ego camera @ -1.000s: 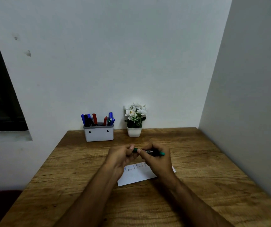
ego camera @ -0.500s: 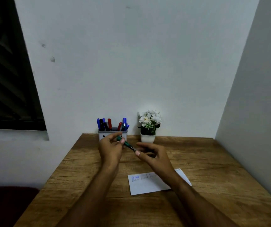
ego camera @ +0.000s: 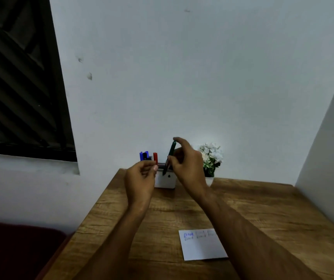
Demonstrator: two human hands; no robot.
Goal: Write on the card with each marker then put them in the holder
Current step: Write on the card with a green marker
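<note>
Head view: green marker (ego camera: 171, 155), passed between both hands half a second ago, is now pinched upright in right hand (ego camera: 187, 166), tip entering holder (ego camera: 166, 179). Left hand (ego camera: 142, 178) loosely curled, apparently empty. Card (ego camera: 201, 246) left behind; drop-in judged imminent.

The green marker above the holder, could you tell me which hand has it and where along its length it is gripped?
The right hand holds the green marker by its upper half, forefinger on top.
</note>
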